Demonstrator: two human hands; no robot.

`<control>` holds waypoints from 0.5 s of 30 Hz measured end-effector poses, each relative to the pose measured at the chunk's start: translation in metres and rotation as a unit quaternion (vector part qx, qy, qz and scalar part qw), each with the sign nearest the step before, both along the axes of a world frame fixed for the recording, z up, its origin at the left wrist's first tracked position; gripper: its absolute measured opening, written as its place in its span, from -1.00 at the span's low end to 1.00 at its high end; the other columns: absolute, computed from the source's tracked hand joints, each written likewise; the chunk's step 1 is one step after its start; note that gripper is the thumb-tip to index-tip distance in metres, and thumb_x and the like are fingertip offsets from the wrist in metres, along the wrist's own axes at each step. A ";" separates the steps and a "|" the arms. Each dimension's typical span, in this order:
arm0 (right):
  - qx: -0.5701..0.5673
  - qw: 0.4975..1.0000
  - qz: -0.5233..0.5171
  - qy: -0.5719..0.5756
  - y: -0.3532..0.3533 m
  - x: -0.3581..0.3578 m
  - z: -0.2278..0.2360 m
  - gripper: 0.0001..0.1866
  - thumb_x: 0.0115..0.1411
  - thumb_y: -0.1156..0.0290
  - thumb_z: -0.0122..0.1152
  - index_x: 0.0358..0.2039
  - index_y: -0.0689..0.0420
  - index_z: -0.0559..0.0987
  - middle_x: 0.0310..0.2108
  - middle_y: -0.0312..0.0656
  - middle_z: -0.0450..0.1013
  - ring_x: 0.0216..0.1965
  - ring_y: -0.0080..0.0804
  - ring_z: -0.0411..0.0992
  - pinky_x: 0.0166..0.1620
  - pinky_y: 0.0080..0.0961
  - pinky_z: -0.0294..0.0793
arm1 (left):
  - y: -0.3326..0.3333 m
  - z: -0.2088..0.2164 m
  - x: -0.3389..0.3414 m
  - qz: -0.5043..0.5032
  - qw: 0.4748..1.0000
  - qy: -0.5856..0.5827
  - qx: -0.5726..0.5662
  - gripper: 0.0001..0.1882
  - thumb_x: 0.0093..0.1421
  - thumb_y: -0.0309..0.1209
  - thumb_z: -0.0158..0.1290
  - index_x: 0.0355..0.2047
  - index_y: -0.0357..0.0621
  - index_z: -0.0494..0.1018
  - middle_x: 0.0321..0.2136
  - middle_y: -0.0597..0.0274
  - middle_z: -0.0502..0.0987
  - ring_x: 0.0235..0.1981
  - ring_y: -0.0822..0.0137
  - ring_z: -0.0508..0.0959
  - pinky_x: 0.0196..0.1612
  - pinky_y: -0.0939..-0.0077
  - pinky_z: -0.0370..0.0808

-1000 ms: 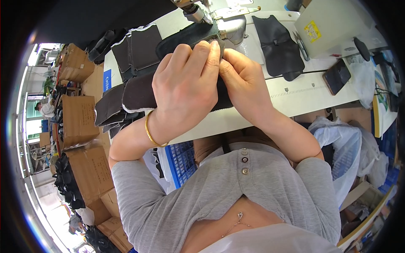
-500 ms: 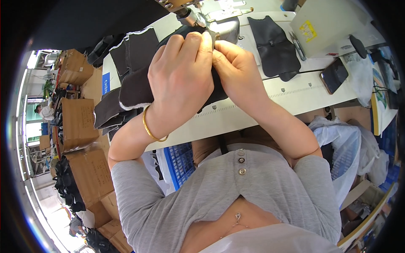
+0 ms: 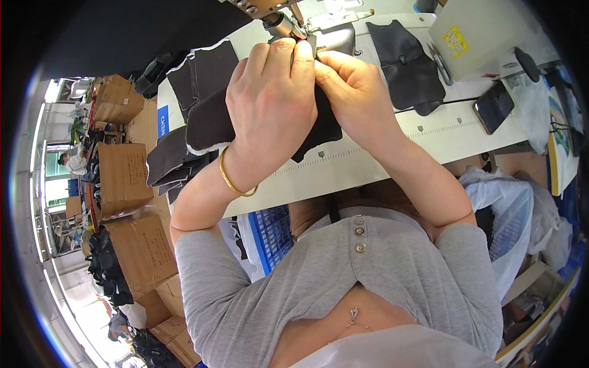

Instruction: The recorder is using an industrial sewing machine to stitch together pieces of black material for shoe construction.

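Note:
Under the sewing machine head (image 3: pixel 283 24), a piece of dark brown-black material (image 3: pixel 324 126) lies below both hands and hangs toward the table's front edge. My left hand (image 3: pixel 273 101) is closed on its edge, fingers bent and tips close to the presser foot. Pressed beside it, my right hand (image 3: pixel 359 92) pinches the same edge between thumb and forefinger. The knuckles hide most of the seam and the exact grip. More dark pieces with pale fuzzy edges (image 3: pixel 211 122) lie to the left of my left hand.
A shaped black piece (image 3: pixel 402 64), metal snips (image 3: pixel 440 64) and a phone (image 3: pixel 494 108) lie on the table's right side. A pale machine box (image 3: pixel 485 37) stands behind. Cardboard boxes (image 3: pixel 126 181) line the left; a blue crate (image 3: pixel 273 239) sits below the table.
Both hands have moved slightly forward, closer to the presser foot, with the dark material. More of it shows below my right hand. The whole view has shifted a little.

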State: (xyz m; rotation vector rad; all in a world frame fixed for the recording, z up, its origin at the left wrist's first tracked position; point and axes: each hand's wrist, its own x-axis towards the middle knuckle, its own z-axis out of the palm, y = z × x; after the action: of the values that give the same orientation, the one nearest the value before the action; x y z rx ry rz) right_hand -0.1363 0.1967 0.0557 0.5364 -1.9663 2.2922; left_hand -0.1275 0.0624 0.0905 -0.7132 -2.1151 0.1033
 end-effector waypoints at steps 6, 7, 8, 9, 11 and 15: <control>0.024 1.000 0.007 0.000 0.002 -0.002 -0.002 -0.77 0.31 0.44 0.05 -0.42 0.33 0.51 -0.64 -0.12 0.40 -0.56 -0.62 0.25 -0.48 -0.46 0.30 | 0.001 0.000 0.001 0.006 1.000 -0.004 0.001 -0.70 -0.09 -0.55 0.15 -0.27 -0.29 0.55 -0.39 0.22 0.50 -0.38 0.29 0.46 -0.39 0.46 0.43; 0.023 1.000 0.007 0.000 0.002 0.000 -0.001 -0.77 0.31 0.44 0.05 -0.42 0.33 0.51 -0.64 -0.12 0.40 -0.56 -0.62 0.25 -0.48 -0.46 0.30 | 0.001 -0.001 0.001 0.007 1.000 -0.002 0.004 -0.71 -0.09 -0.55 0.15 -0.27 -0.29 0.55 -0.38 0.21 0.50 -0.38 0.30 0.46 -0.39 0.46 0.43; 0.022 1.000 0.006 0.003 0.002 0.001 0.000 -0.78 0.31 0.43 0.05 -0.41 0.33 0.51 -0.63 -0.13 0.40 -0.56 -0.61 0.26 -0.48 -0.47 0.30 | 0.000 -0.001 0.001 0.007 1.000 -0.001 0.004 -0.71 -0.09 -0.55 0.15 -0.27 -0.29 0.55 -0.38 0.21 0.50 -0.38 0.30 0.46 -0.39 0.46 0.43; 0.021 1.000 0.004 0.005 0.003 0.002 0.000 -0.78 0.31 0.43 0.04 -0.41 0.33 0.51 -0.62 -0.14 0.41 -0.56 -0.61 0.26 -0.48 -0.47 0.30 | 0.000 -0.002 0.000 0.015 1.000 0.000 0.004 -0.71 -0.08 -0.54 0.15 -0.27 -0.29 0.56 -0.37 0.21 0.50 -0.37 0.30 0.46 -0.37 0.46 0.43; 0.009 1.000 0.007 0.011 0.003 0.000 -0.003 -0.78 0.31 0.42 0.04 -0.37 0.33 0.52 -0.62 -0.16 0.41 -0.56 -0.61 0.26 -0.48 -0.48 0.29 | 0.002 -0.002 0.000 0.021 1.000 0.002 0.005 -0.71 -0.08 -0.53 0.15 -0.27 -0.28 0.56 -0.36 0.21 0.51 -0.36 0.29 0.46 -0.36 0.45 0.43; 0.007 1.000 -0.007 0.006 0.007 0.008 -0.004 -0.75 0.33 0.39 0.03 -0.24 0.33 0.55 -0.61 -0.21 0.41 -0.55 -0.62 0.26 -0.48 -0.49 0.29 | 0.008 -0.004 0.002 0.056 0.997 0.055 0.025 -0.71 -0.06 -0.52 0.15 -0.26 -0.28 0.58 -0.36 0.23 0.50 -0.30 0.28 0.46 -0.30 0.43 0.42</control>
State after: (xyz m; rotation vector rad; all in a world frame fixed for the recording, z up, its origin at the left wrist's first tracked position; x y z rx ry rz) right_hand -0.1287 0.2040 0.0518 0.5358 -1.9766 2.2625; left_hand -0.1250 0.0703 0.0869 -0.5471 -2.0444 0.1473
